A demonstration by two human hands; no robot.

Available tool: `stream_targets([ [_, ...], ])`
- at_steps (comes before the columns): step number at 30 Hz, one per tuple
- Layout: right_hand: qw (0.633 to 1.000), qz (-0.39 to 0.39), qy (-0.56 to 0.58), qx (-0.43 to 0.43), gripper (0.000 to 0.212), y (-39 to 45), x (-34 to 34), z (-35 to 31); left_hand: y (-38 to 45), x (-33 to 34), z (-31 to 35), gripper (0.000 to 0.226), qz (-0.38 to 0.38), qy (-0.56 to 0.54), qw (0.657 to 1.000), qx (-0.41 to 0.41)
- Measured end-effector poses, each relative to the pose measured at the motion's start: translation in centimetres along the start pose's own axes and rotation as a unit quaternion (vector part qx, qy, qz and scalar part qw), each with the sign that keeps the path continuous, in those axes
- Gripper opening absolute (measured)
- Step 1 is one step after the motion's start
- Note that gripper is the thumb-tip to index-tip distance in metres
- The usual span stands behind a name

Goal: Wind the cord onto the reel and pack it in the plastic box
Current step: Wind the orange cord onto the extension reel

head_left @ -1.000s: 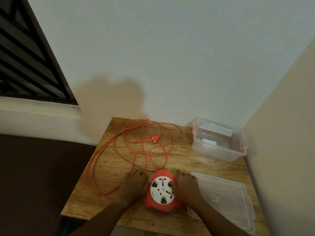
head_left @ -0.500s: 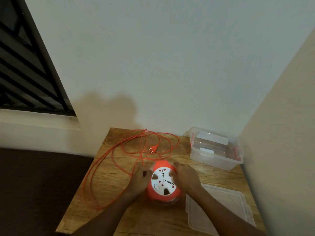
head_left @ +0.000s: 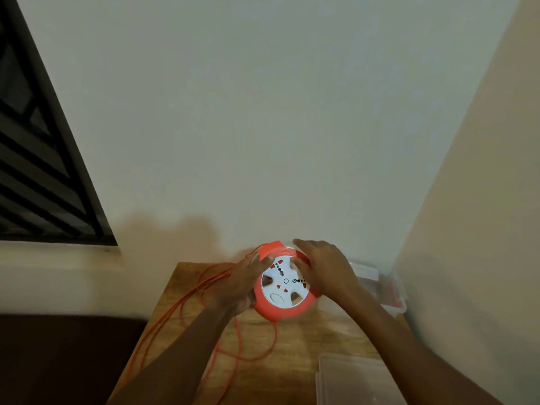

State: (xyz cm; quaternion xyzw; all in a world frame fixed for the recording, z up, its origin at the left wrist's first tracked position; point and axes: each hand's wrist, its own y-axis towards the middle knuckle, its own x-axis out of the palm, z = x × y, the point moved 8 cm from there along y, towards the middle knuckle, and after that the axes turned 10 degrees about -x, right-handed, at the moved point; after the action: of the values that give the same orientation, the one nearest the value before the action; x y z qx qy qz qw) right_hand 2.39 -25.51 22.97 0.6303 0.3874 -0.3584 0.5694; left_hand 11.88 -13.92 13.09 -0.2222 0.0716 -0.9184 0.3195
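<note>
Holding the reel (head_left: 285, 283) up off the wooden table (head_left: 295, 340), I had it pinned between both hands with its white socket face turned toward me. My left hand (head_left: 241, 283) curled its fingers round the left rim, and my right hand (head_left: 323, 271) wrapped over the upper right edge, fingers bent across the orange casing. Most of the cord (head_left: 187, 305) lay loose below, trailing in long loops over the table and off its left edge, with one strand hanging from beneath the reel. I judged the winding had barely begun. The plastic box (head_left: 382, 283) sat at the far right corner, partly hidden behind my right wrist, and its lid (head_left: 350, 378) lay flat near the front right. The risk I saw was in those overlapping loops: if I turned the reel quickly, crossed strands could tighten into a knot or snag on the table edge, jerking the reel in my grip. The overhanging cord could also drag more slack down to the floor, and I could not tell where the plug lay.
</note>
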Motion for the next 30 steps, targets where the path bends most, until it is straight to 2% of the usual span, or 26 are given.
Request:
stream_targets([
  [3,0.999,0.046,0.023,0.007,0.042,0.0,-2.8,-0.3,0.3,0.5,1.3,0.049,0.038,-0.008,0.999,0.019],
  [6,0.997,0.066,0.006,-0.050,0.032,-0.5,-4.4,-2.3,0.5,0.8,2.7,0.057,0.079,-0.007,0.996,0.036],
  [8,0.995,0.034,-0.036,-0.088,0.035,-1.2,-4.0,-3.7,0.8,1.0,3.5,0.046,0.090,-0.005,0.994,0.053],
  [10,0.992,-0.008,-0.071,-0.101,0.047,-1.8,-3.1,-4.5,0.9,1.0,4.1,0.028,0.099,-0.009,0.993,0.068],
  [12,0.992,-0.028,-0.093,-0.086,0.058,-2.1,-2.5,-4.4,1.0,1.1,4.5,0.021,0.110,0.002,0.991,0.076],
  [15,0.991,-0.054,-0.101,-0.062,0.061,-2.2,-1.9,-3.6,1.1,1.7,5.0,0.016,0.120,0.032,0.989,0.084],
  [18,0.987,-0.085,-0.115,-0.067,0.064,-1.9,-1.3,-3.1,0.9,2.4,5.9,0.025,0.122,0.093,0.984,0.086],
  [21,0.983,-0.092,-0.138,-0.083,0.058,-1.3,-1.7,-2.9,0.6,3.1,6.9,0.026,0.114,0.154,0.976,0.102],
  [25,0.981,-0.093,-0.138,-0.097,0.059,-0.3,-2.0,-2.7,0.1,3.4,7.5,0.045,0.121,0.150,0.975,0.109],
  [28,0.986,-0.092,-0.119,-0.073,0.072,0.1,-1.7,-2.3,-0.2,3.4,7.7,0.046,0.129,0.155,0.973,0.111],
  [30,0.991,-0.084,-0.096,-0.038,0.073,0.3,-1.4,-2.1,-0.4,3.3,7.7,0.045,0.141,0.139,0.974,0.113],
])
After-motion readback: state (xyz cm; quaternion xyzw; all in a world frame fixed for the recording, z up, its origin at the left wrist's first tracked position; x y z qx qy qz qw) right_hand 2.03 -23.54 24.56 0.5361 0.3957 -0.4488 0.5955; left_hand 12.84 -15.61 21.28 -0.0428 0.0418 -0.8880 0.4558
